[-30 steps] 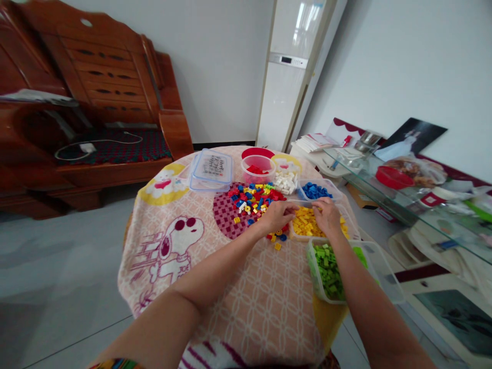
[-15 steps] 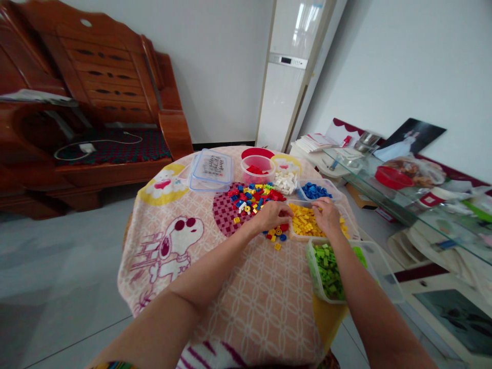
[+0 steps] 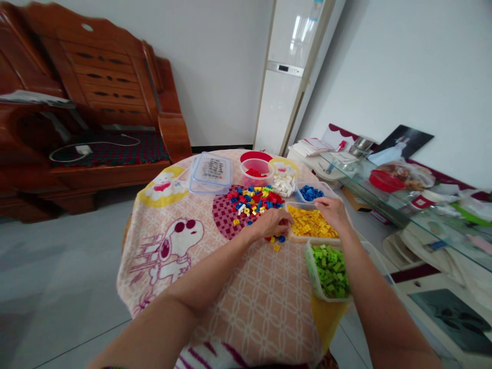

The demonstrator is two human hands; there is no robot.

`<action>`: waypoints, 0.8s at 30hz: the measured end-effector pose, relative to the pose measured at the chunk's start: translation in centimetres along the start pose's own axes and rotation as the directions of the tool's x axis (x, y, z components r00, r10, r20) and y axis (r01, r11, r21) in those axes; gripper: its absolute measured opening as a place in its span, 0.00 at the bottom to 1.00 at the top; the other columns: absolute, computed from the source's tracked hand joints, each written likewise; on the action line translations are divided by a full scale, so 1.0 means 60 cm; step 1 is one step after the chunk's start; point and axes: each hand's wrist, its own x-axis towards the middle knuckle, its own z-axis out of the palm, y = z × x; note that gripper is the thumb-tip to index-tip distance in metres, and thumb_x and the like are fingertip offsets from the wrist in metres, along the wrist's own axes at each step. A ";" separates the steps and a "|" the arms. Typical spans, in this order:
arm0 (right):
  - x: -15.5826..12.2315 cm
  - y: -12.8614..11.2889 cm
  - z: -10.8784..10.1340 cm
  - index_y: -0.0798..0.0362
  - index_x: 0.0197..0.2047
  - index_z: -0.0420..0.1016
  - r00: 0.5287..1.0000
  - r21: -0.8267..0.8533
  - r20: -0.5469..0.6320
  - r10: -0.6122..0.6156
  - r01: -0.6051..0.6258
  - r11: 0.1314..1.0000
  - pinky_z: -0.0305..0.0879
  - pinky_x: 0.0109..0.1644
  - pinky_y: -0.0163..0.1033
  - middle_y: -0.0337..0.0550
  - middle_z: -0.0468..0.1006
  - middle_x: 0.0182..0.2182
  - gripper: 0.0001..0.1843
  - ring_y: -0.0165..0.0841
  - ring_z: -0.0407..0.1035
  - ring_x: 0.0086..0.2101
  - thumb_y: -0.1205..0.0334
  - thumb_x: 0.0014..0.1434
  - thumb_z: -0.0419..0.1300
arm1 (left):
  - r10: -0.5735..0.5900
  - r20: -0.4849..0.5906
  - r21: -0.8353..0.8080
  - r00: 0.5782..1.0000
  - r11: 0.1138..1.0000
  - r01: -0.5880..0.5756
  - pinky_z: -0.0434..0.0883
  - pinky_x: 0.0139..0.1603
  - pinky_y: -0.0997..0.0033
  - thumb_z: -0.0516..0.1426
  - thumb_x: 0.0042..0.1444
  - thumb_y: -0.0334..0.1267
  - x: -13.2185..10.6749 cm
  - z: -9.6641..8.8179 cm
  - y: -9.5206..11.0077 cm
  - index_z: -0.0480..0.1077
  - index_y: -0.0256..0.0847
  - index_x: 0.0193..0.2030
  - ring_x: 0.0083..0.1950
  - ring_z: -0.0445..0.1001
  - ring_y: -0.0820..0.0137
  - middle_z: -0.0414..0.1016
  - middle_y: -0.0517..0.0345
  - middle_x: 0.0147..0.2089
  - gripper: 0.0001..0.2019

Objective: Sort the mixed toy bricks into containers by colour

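Now the left hand (image 3: 272,224) borders the yellow-brick box (image 3: 297,238), right hand (image 3: 333,211) over its rim, each grip's opening and contents unclear.

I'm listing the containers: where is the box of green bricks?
In the head view, the green-brick box sits at the right edge of the tablecloth, on the near side of the yellow-brick box.

Right hand (image 3: 334,211) farther right, more yellow bricks (image 3: 312,223) exposed, more green bricks (image 3: 329,271)
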 end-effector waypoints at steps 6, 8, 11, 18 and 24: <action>-0.002 -0.046 0.010 0.50 0.41 0.84 0.943 0.013 0.269 -0.198 0.202 0.979 0.74 0.53 0.50 0.47 0.85 0.42 0.13 0.44 0.79 0.44 0.66 0.52 0.63 | 0.119 0.028 0.026 0.992 0.992 -0.120 0.70 0.49 0.75 0.59 0.56 0.29 0.000 0.001 0.000 0.81 0.39 0.45 0.46 0.79 0.68 0.83 0.52 0.45 0.12; -0.008 -0.063 0.020 0.51 0.44 0.84 0.898 0.040 0.334 -0.285 0.289 0.956 0.71 0.58 0.53 0.49 0.83 0.49 0.16 0.46 0.77 0.49 0.67 0.49 0.65 | 0.123 0.035 0.030 0.992 0.992 -0.124 0.70 0.49 0.75 0.59 0.56 0.29 0.000 0.001 -0.001 0.81 0.39 0.45 0.46 0.79 0.68 0.83 0.52 0.45 0.11; -0.018 -0.085 0.036 0.51 0.45 0.83 0.847 0.074 0.389 -0.362 0.362 0.929 0.71 0.58 0.53 0.51 0.81 0.53 0.19 0.48 0.75 0.52 0.69 0.47 0.66 | 0.126 0.037 0.022 0.991 0.992 -0.127 0.70 0.49 0.76 0.60 0.56 0.29 0.000 0.004 -0.004 0.81 0.40 0.44 0.46 0.79 0.68 0.83 0.53 0.45 0.10; -0.023 -0.103 0.051 0.54 0.39 0.81 0.837 0.053 0.439 -0.326 0.338 0.940 0.72 0.54 0.48 0.50 0.81 0.43 0.12 0.44 0.76 0.45 0.69 0.49 0.64 | 0.153 0.037 -0.014 0.988 0.988 -0.153 0.70 0.46 0.76 0.60 0.57 0.29 0.000 0.005 -0.009 0.80 0.38 0.41 0.44 0.79 0.68 0.82 0.52 0.43 0.08; -0.033 -0.092 0.059 0.51 0.36 0.80 0.795 0.081 0.452 -0.404 0.415 0.906 0.72 0.54 0.45 0.46 0.80 0.43 0.07 0.41 0.75 0.46 0.65 0.51 0.66 | 0.169 0.045 -0.049 0.985 0.985 -0.167 0.69 0.46 0.78 0.62 0.57 0.30 -0.002 0.002 -0.007 0.80 0.37 0.41 0.44 0.78 0.70 0.82 0.53 0.43 0.06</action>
